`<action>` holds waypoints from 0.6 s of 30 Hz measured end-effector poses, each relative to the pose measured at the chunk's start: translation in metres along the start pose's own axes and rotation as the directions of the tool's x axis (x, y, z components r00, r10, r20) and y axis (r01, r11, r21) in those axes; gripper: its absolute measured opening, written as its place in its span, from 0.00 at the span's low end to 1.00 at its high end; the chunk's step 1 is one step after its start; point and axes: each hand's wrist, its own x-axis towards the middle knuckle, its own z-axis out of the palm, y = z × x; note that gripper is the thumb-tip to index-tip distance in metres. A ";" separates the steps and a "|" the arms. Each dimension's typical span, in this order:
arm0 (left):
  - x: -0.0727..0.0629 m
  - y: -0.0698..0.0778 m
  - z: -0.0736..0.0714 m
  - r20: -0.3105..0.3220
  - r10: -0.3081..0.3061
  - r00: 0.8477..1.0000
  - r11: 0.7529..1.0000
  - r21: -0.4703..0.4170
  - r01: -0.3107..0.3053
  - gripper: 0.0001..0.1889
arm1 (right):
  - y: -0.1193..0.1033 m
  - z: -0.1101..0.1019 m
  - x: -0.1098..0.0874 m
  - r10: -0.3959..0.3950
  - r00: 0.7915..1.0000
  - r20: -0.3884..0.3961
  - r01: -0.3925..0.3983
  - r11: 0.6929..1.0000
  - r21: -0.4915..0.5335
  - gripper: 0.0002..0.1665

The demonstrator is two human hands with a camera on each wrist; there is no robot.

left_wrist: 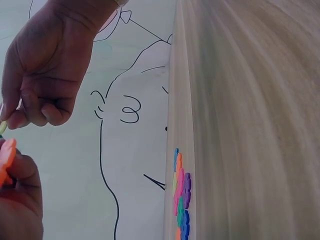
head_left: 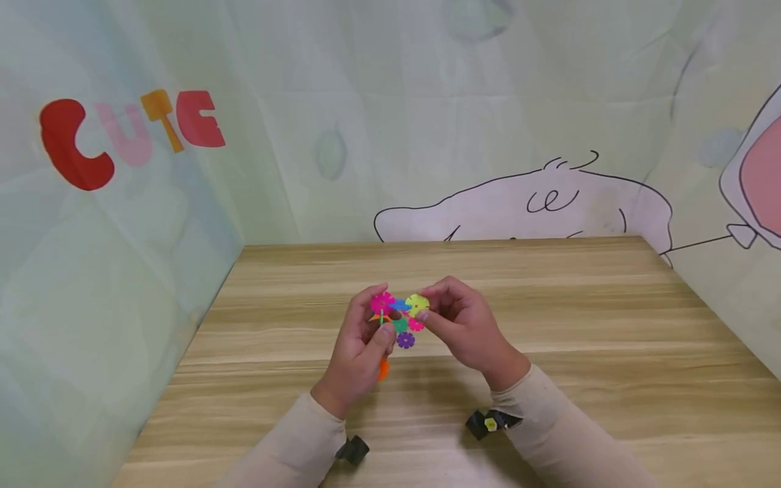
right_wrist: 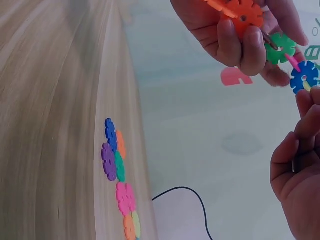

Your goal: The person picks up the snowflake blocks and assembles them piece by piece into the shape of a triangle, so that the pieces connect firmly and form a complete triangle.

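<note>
My left hand (head_left: 360, 346) grips a chain of slotted plastic snowflake discs in front of me, above the table. In the right wrist view the chain runs from an orange disc (right_wrist: 243, 17) through a green disc (right_wrist: 281, 47) and an edge-on pink disc (right_wrist: 292, 62) to a blue disc (right_wrist: 304, 77). Between thumb and fingers, my right hand (head_left: 472, 325) pinches a yellow disc (head_left: 417, 304). Its edge meets the blue disc; how deep the slots engage cannot be told. Another orange disc (head_left: 384, 370) hangs below my left hand.
Loose discs lie together on the wooden table (head_left: 549, 298) beyond the hands, among them a purple disc (head_left: 405, 340) and a dark blue disc (right_wrist: 110, 134). A printed cloth wall (head_left: 342, 196) stands along the table's back and sides.
</note>
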 end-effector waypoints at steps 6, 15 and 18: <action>0.002 -0.002 0.001 -0.017 -0.026 1.000 1.000 -0.008 0.025 0.22 | 0.001 0.002 0.001 0.039 0.999 0.029 -0.037 0.997 -0.066 0.16; 0.004 -0.007 0.000 -0.056 -0.050 0.997 0.999 -0.025 0.048 0.16 | 0.017 -0.002 0.005 0.193 0.978 0.074 -0.178 0.969 -0.171 0.23; 0.004 -0.007 0.001 -0.067 -0.047 0.997 0.999 -0.017 0.046 0.16 | 0.028 -0.002 0.005 0.354 0.927 0.121 -0.296 0.892 -0.340 0.20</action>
